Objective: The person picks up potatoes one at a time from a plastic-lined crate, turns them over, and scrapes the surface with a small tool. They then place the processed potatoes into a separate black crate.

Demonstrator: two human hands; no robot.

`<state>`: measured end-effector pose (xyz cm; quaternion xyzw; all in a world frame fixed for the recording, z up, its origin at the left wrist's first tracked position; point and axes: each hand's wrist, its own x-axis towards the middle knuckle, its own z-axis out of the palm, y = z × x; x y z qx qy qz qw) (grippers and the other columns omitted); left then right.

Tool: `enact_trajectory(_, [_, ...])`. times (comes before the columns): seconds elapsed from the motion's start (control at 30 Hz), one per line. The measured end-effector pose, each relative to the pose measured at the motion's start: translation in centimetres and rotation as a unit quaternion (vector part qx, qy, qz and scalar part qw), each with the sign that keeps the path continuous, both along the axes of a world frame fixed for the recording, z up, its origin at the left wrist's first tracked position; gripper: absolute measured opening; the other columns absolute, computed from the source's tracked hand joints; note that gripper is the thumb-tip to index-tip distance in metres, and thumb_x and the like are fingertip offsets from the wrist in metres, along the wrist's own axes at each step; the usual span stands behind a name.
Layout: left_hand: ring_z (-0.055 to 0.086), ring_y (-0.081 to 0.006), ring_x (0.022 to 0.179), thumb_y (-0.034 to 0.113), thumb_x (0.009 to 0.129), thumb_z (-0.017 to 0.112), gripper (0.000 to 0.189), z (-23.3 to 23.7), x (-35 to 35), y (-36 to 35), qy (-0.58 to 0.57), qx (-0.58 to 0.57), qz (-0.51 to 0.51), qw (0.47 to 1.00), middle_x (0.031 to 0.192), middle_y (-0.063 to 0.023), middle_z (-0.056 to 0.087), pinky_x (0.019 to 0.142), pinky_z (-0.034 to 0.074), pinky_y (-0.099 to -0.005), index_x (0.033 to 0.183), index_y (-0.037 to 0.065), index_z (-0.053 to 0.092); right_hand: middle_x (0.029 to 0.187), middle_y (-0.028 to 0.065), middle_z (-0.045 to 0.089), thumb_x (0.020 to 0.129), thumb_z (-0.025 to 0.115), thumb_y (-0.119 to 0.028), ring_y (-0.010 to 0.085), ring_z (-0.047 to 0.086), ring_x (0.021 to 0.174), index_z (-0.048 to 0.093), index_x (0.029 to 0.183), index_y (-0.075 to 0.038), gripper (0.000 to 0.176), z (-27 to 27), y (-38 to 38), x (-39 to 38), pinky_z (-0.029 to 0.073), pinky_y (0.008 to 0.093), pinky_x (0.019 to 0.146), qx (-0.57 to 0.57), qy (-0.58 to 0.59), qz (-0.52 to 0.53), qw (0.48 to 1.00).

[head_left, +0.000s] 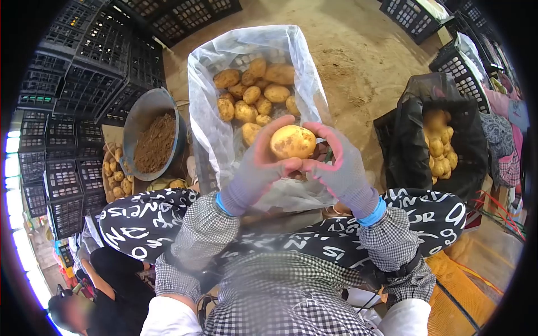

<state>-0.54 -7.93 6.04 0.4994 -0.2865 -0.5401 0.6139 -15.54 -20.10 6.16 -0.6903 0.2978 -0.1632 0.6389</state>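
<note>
A yellow potato [293, 142] with brown patches is held up in front of me, above the near part of a crate lined with thin white sheeting [203, 106]. My left hand [253, 171], in a grey and pink glove, curls round the potato's left side. Gloved the same way, my right hand [343, 168] has its fingers and thumb at the potato's right side. The thumbs almost meet beneath it. Several soil-marked potatoes [245, 112] lie inside the lined crate; my hands hide some of its near end.
On the left stand a tub of soil [156, 143], a box of potatoes [116, 182] and stacked black crates [92, 47]. A black-lined crate [412, 143] on the right holds potatoes [441, 151]. Another person [112, 288] is at lower left.
</note>
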Motion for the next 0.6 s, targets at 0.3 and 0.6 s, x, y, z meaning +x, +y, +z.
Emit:
enact_trajectory(0.3, [0.060,-0.0259,0.118,0.038,0.096,0.061,0.068,0.9,2.5,1.3,0.160,0.072,-0.025,0.984,0.138,-0.0132,0.050,0.085,0.061,-0.0422,0.151,0.010,0.030,0.109,0.0048,0.061,0.074,0.081,-0.006,0.0074,0.057,0.077,0.055,0.135,-0.006,0.066,0.1,0.6,0.6,0.049,0.0234,0.065,0.020,0.029,0.044,0.998])
enact_trajectory(0.6, [0.066,-0.0251,0.106,0.052,0.103,0.039,0.055,0.9,2.7,2.0,0.198,0.120,0.010,0.973,0.129,-0.0107,0.057,0.084,0.060,-0.0413,0.138,0.011,0.047,0.119,0.0082,0.063,0.089,0.072,-0.022,0.0149,0.060,0.105,0.060,0.131,-0.003,0.048,0.5,1.0,1.8,0.051,0.0299,0.089,-0.001,-0.007,0.077,0.997])
